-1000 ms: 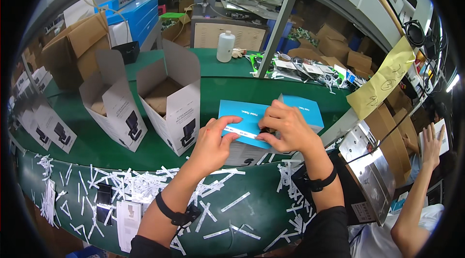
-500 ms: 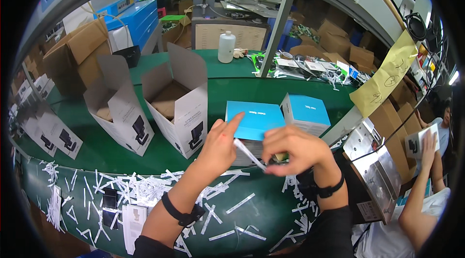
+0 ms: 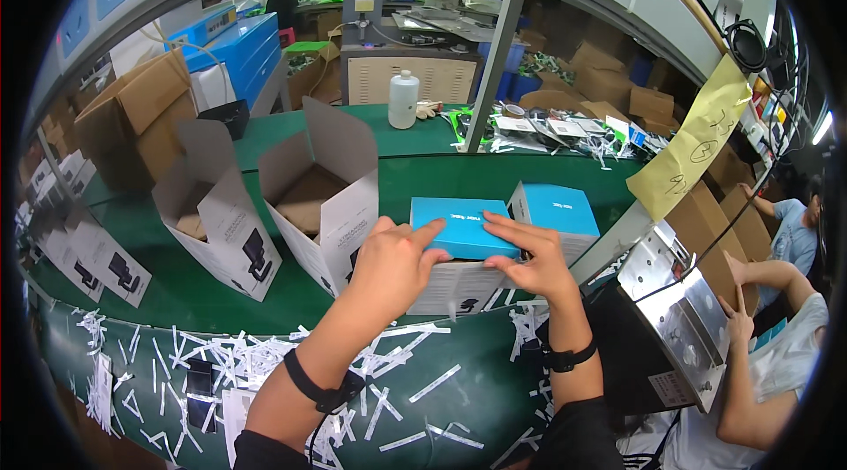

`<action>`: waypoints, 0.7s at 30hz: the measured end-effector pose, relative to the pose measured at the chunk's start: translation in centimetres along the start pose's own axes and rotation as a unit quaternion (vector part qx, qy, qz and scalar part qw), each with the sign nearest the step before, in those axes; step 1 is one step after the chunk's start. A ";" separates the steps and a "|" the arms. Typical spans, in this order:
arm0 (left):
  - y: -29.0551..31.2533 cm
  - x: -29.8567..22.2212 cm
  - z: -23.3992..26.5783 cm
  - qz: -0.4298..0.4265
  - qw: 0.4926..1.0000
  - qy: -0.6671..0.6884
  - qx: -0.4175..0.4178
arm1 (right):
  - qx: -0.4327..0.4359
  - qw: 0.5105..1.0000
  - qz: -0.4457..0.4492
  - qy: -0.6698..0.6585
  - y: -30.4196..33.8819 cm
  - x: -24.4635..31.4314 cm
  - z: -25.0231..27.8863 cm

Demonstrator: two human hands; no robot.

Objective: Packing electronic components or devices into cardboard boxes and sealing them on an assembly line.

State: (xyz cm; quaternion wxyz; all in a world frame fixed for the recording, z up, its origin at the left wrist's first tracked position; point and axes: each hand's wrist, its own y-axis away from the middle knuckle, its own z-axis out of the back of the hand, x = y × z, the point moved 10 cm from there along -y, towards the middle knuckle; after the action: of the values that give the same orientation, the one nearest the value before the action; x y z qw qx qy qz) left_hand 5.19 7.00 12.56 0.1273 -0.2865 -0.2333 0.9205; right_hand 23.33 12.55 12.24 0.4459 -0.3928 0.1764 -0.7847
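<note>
A white box with a blue lid stands on the green table in front of me. My left hand touches its left side, index finger stretched on the lid and thumb at the front edge; the other fingers are bent and partly hidden. On the lid's right half, my right hand lies with fingers stretched and thumb apart at the front edge. Neither hand lifts the box. A second blue-topped box stands behind, to the right. Below the nearer box, a small pale strip shows blurred.
Two open white cartons stand left, with shorter white boxes beyond. Paper strips litter the near table. A plastic bottle stands behind. A metal-topped machine is at right, near a co-worker's arm.
The white strip has left my hands. My right hand has opened and come down onto the lid, while my left has shifted along its edge. The co-worker's hands have moved from a white box.
</note>
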 end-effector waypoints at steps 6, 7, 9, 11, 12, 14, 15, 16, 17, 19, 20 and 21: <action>1.1 -3.3 2.1 -0.090 0.969 -0.165 -0.161 | -0.068 0.996 0.005 -0.065 0.8 -0.9 -0.2; 1.1 -3.2 1.5 -0.115 0.974 -0.128 -0.149 | -0.067 0.996 0.001 -0.066 1.2 -1.1 -0.5; 1.5 -1.0 -1.0 -0.127 0.983 -0.078 -0.108 | -0.121 0.986 0.010 -0.115 1.8 -1.4 -0.5; 1.7 -0.3 -2.6 -0.139 0.988 -0.021 -0.064 | -0.101 0.992 0.042 -0.060 2.6 -1.0 -0.3; 1.9 -1.4 -2.4 -0.164 0.985 -0.019 -0.054 | -0.080 0.994 0.073 0.001 3.1 -0.4 -0.3; 2.3 -1.9 -3.3 -0.190 0.981 -0.013 -0.040 | -0.072 0.994 0.084 0.023 3.3 0.0 -0.4; 2.8 -1.4 -3.7 -0.194 0.979 -0.022 -0.056 | -0.065 0.992 0.101 0.046 3.3 0.4 -0.6; 3.1 -1.1 -4.0 -0.198 0.977 -0.031 -0.072 | -0.064 0.992 0.096 0.048 3.4 0.2 -0.9; 3.1 -0.9 -4.5 -0.194 0.978 -0.028 -0.067 | -0.082 0.989 0.100 0.066 3.6 0.2 -1.2; 2.8 -0.6 -4.1 -0.188 0.976 0.002 -0.110 | -0.096 0.987 0.101 0.080 4.1 -0.2 -1.6; 2.5 -0.9 -3.7 -0.181 0.976 0.006 -0.122 | -0.127 0.981 0.111 0.098 4.0 0.3 -1.2; 2.5 -0.9 -3.9 -0.175 0.977 0.001 -0.126 | -0.157 0.973 0.122 0.114 3.8 0.9 -0.9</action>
State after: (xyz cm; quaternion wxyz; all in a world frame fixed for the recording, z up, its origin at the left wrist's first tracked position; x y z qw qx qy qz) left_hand 7.98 5.93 8.92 0.2495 -0.2564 -0.3937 0.8468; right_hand 24.52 9.68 9.63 0.4479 -0.3415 0.3936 -0.7266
